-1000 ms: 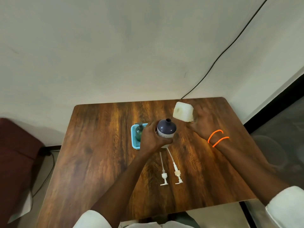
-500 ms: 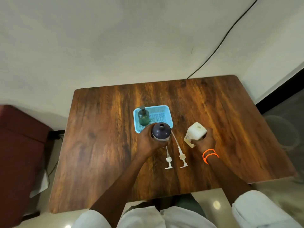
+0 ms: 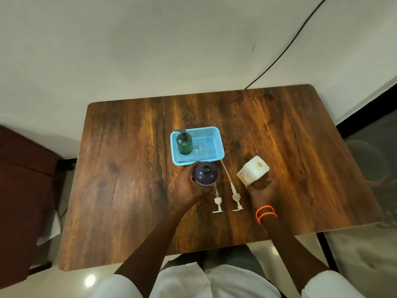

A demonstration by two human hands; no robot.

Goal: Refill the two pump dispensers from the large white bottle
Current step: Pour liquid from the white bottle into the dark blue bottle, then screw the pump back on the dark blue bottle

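The left hand (image 3: 189, 186) grips the uncapped dark dispenser (image 3: 206, 173) just before the blue basket (image 3: 217, 145), which holds a green pump bottle (image 3: 184, 143). The right hand (image 3: 263, 190) grasps the open white bottle (image 3: 253, 171), apparently tilted. Two pump heads (image 3: 227, 201) lie between them on the table (image 3: 129, 168).

Your arms are bare to above the elbow, white short sleeves (image 3: 120, 284) at both shoulders. Two thin orange bands (image 3: 266, 213) ring your right wrist. White top, dark grey-green trousers (image 3: 242, 258) just below the sleeves.
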